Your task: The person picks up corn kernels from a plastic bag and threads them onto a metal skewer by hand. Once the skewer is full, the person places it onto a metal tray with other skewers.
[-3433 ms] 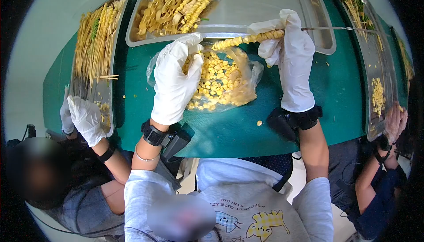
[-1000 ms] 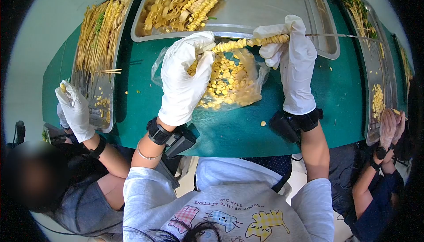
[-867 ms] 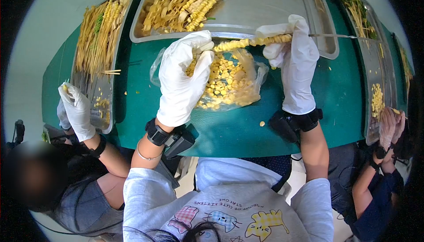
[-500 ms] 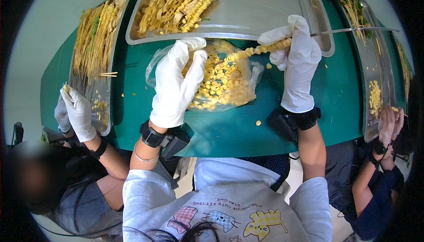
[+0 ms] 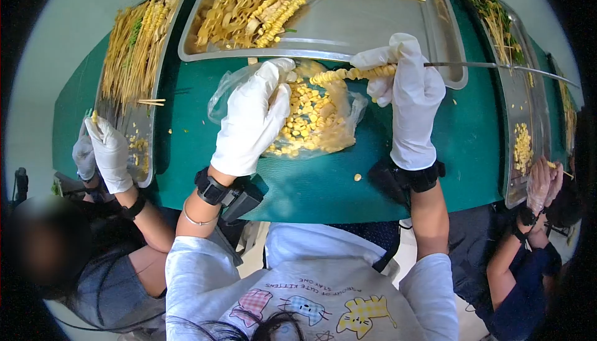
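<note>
Both my hands wear white gloves. My right hand point(image 5: 413, 95) is closed round a long thin skewer point(image 5: 466, 65) threaded with yellow pieces point(image 5: 333, 76); its metal-coloured end sticks out to the right. The threaded end points left, over a clear plastic bag point(image 5: 351, 117) of loose yellow pieces point(image 5: 305, 117). My left hand point(image 5: 252, 114) is at the bag's left side, thumb and fingers pinched near the bag's top; what lies between the fingertips is too small to make out.
A large metal tray point(image 5: 373, 30) behind the bag holds filled skewers. More trays stand left point(image 5: 149, 123) and right point(image 5: 528, 98). One loose piece point(image 5: 357, 177) lies on the green table point(image 5: 311, 195). Two co-workers' gloved hands point(image 5: 109, 154) point(image 5: 543, 185) work at the sides.
My right hand and the skewer have moved slightly left and down, bringing the threaded end nearer my left hand. My left hand has shifted a little; its fingertips are closer together.
</note>
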A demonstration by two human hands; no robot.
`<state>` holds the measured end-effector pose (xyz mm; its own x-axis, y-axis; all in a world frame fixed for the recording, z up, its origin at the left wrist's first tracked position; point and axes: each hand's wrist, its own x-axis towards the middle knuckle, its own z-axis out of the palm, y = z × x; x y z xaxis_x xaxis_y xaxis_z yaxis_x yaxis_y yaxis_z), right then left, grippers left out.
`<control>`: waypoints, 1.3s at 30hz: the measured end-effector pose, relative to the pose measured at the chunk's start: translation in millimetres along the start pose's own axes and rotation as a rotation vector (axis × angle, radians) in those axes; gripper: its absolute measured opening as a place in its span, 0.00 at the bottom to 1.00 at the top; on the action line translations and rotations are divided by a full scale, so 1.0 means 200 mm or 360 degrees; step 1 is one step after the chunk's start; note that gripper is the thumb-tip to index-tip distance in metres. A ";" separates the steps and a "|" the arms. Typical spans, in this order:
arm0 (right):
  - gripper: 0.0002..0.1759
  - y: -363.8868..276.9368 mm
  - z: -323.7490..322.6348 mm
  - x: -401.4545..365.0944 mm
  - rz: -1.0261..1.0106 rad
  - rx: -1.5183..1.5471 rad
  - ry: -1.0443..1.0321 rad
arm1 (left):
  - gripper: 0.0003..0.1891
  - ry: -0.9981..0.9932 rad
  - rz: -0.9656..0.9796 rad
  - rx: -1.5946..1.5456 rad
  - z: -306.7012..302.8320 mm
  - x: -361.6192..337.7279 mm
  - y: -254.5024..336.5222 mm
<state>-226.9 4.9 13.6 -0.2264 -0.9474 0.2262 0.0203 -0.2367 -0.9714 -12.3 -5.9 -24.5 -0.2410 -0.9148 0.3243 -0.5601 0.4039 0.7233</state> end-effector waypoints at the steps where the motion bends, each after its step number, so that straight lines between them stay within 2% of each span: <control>1: 0.27 0.00 0.01 0.00 -0.0023 -0.0011 0.0007 | 0.14 -0.0017 0.0018 0.0035 -0.01 0.00 0.01; 9: 0.25 0.03 -0.02 0.01 -0.0159 -0.0235 -0.0010 | 0.16 -0.0059 0.0055 0.0134 -0.01 0.00 0.01; 13: 0.26 0.02 0.00 0.01 -0.0110 -0.0193 -0.0033 | 0.16 -0.0110 -0.0013 0.0174 -0.02 0.00 0.04; 16: 0.26 0.01 0.01 0.01 -0.0102 -0.0173 0.0004 | 0.16 -0.0126 0.0058 0.0213 -0.02 0.00 0.01; 22: 0.24 0.03 -0.01 0.00 -0.0112 -0.0141 -0.0003 | 0.15 -0.0097 0.0079 0.0272 -0.02 -0.01 -0.02; 25: 0.24 0.04 0.00 0.01 -0.0124 -0.0134 0.0029 | 0.13 0.0000 0.0101 0.0130 -0.01 0.00 -0.01; 39: 0.24 0.03 0.00 0.00 -0.0114 -0.0129 0.0011 | 0.13 -0.0145 0.0004 0.0230 -0.03 0.00 0.00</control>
<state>-227.5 3.9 7.3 -0.2314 -0.9271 0.2948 -0.0748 -0.2852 -0.9556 -7.3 -5.3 -21.4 -0.3097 -0.9132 0.2650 -0.6658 0.4072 0.6252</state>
